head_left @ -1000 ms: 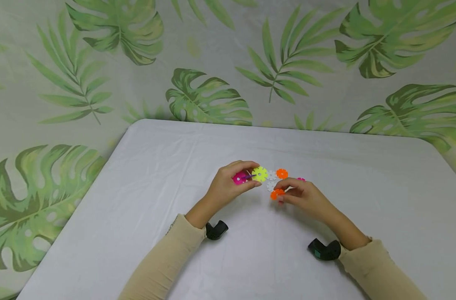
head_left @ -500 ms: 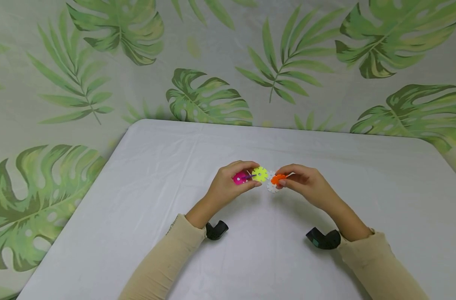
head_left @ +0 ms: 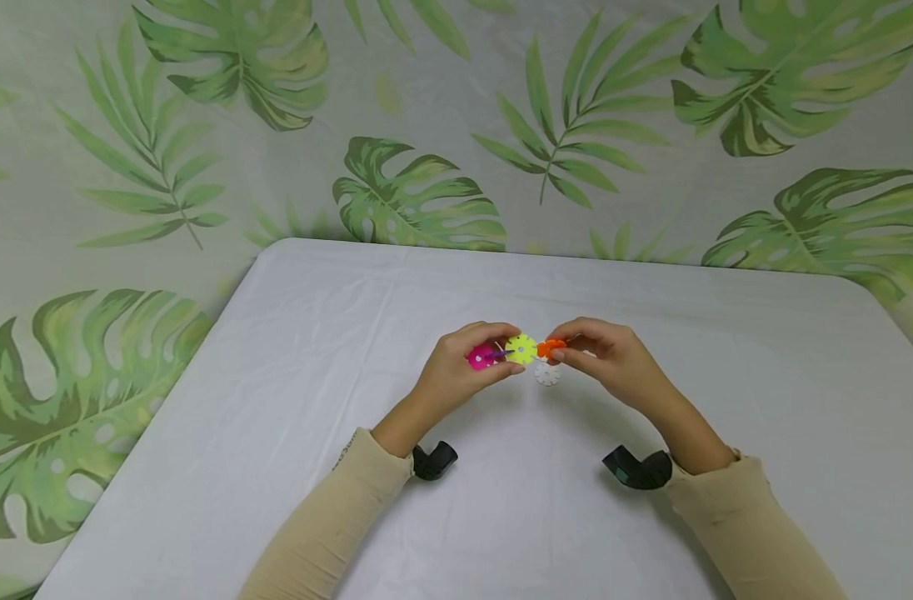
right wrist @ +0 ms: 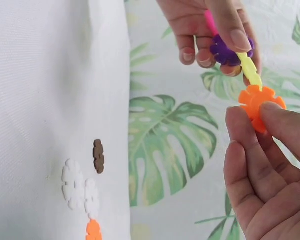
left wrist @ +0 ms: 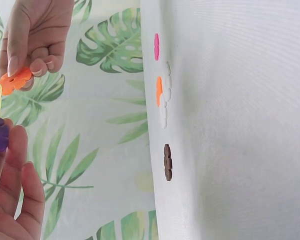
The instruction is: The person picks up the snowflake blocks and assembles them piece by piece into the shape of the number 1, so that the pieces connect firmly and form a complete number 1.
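Observation:
My left hand (head_left: 456, 358) pinches a short chain of notched interlocking discs. The chain's yellow disc (head_left: 521, 349) faces up between thumb and fingertips, and a pink disc (head_left: 481, 357) shows behind it. A purple disc (right wrist: 222, 52) joins these two, seen in the right wrist view. Between thumb and fingers, my right hand (head_left: 606, 354) pinches an orange disc (right wrist: 251, 102). Its rim meets the edge of the yellow disc, the two set at an angle to each other. Both hands are raised over the table.
On the white-covered table (head_left: 501, 517) lie loose discs: two white discs (left wrist: 168, 82), another orange disc (left wrist: 159, 90), a pink disc (left wrist: 157, 47) and a brown disc (left wrist: 168, 162). Leaf-patterned cloth (head_left: 419, 200) hangs behind the far edge.
My right hand has risen and moved left and away from me, bringing the orange disc to the yellow disc's edge. The left hand has stayed in place with its chain.

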Tool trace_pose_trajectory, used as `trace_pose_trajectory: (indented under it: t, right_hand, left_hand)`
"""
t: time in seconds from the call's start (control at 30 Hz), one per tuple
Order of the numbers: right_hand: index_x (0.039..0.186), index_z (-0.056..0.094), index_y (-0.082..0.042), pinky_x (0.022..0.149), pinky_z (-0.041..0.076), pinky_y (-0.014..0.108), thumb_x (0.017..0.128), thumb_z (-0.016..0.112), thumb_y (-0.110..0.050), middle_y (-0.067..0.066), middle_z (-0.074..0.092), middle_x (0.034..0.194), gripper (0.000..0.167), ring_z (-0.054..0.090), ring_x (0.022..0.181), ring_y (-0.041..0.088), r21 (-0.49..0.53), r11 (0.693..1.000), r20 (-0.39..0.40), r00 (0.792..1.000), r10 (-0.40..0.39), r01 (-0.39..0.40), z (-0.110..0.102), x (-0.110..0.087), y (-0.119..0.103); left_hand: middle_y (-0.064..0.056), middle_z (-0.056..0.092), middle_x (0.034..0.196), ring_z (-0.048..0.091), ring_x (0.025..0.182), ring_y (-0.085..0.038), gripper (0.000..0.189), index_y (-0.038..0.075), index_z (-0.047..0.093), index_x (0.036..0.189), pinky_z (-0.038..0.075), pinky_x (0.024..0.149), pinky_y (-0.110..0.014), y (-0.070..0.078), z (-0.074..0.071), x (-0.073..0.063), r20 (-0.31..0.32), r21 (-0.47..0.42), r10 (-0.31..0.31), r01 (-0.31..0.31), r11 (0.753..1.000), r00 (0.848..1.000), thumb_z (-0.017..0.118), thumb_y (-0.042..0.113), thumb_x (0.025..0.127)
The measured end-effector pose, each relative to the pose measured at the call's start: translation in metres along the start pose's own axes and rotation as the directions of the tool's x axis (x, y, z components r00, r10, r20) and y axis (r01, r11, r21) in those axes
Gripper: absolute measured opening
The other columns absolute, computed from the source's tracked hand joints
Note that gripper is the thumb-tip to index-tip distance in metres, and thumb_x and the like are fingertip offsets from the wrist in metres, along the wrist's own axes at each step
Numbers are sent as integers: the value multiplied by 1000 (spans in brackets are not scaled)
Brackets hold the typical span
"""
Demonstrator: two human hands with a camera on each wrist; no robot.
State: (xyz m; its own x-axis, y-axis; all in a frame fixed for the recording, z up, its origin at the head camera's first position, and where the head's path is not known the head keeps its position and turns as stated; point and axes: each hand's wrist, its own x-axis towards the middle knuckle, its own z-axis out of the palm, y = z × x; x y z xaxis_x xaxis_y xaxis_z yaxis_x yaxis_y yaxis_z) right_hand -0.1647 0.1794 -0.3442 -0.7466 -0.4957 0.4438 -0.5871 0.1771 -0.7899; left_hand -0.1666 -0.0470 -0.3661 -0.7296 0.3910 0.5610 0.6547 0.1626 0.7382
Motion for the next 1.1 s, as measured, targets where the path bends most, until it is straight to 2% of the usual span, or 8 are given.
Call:
trace_pose_trajectory:
  t: [0.27, 0.47, 0.6, 0.77, 0.9, 1.1]
  right_hand:
    - [94, 63, 0, 70, 50, 22, 76, 64, 10, 9, 62, 88, 21, 60, 78, 19, -27, 999, -17, 999, -40, 40, 1, 4, -2]
    - [90, 62, 1, 74, 49, 23, 75, 63, 16, 9, 61, 86, 22, 57, 80, 15, -13, 999, -37, 998, -52, 52, 2, 5, -1]
    - [88, 62, 4, 75, 48, 22, 73, 61, 21, 13, 61, 84, 23, 56, 80, 16, 5, 998, -61, 996, -69, 69, 4, 5, -9]
    - [85, 61, 7, 77, 47, 22, 70, 60, 25, 17, 60, 83, 24, 56, 82, 17, 12, 994, -76, 991, -107, 109, 6, 6, -17]
    - [83, 63, 3, 75, 48, 23, 69, 63, 22, 13, 62, 82, 24, 58, 83, 16, -9, 993, -92, 989, -118, 117, 4, 5, -10]
    - [82, 67, 0, 71, 48, 22, 67, 66, 20, 11, 65, 81, 24, 60, 81, 16, -38, 991, -107, 985, -132, 129, 3, 3, -4]
  left_hand:
    - [-2, 61, 91, 56, 81, -7, 36, 5, 63, 105, 50, 71, -22, 2, -1, 0, 2, 2, -4, 4, 1000, 1000, 76, 12, 72]
    - [-5, 62, 91, 58, 81, -13, 39, 3, 63, 105, 50, 70, -21, 2, 0, 0, -2, 0, 4, -4, 1000, 1000, 77, 10, 70]
    - [-7, 62, 92, 58, 81, -16, 40, 2, 63, 106, 50, 70, -21, 3, 0, 0, -3, -3, 19, -19, 1000, 1000, 77, 8, 69]
    - [-4, 62, 93, 57, 82, -10, 39, 2, 63, 105, 49, 71, -20, 3, -1, 1, 5, 12, 37, -37, 999, 999, 77, 8, 70]
    - [-3, 63, 93, 56, 82, -7, 37, 2, 63, 105, 50, 70, -21, 4, -1, 1, 9, 18, 60, -60, 998, 998, 76, 8, 71]
    - [-3, 63, 93, 56, 81, -6, 36, 2, 64, 105, 49, 70, -21, 5, 0, 0, 12, 17, 56, -56, 998, 998, 76, 8, 71]
